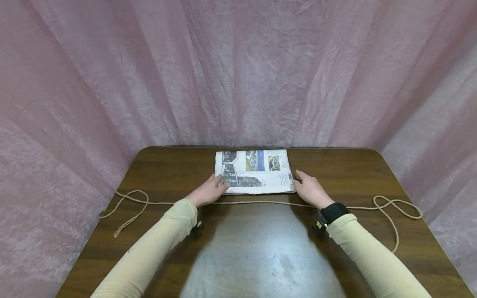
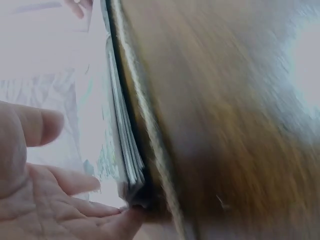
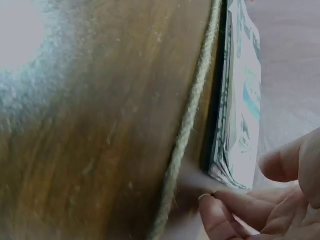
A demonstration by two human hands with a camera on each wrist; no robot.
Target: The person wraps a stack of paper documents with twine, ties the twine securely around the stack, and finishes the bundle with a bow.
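A folded newspaper stack [image 1: 257, 171] lies flat at the far middle of a brown table [image 1: 261, 252]. A thin rope [image 1: 261, 203] runs straight across the table just in front of it, with loose loops at both ends. My left hand [image 1: 209, 190] rests at the stack's near left corner, fingers over its top. In the left wrist view that hand [image 2: 45, 185] is spread, one fingertip touching the stack's [image 2: 122, 155] lower corner. At the near right corner my right hand [image 1: 309, 188] touches the edge. The right wrist view shows that hand's [image 3: 265, 200] fingers loosely bent beside the stack [image 3: 240, 110] and rope [image 3: 192, 110].
A pink curtain [image 1: 238, 74] hangs around the table on three sides. The rope's left loop [image 1: 128, 205] and right loop [image 1: 396, 205] lie near the table's side edges. A black strap [image 1: 333, 212] sits on my right wrist.
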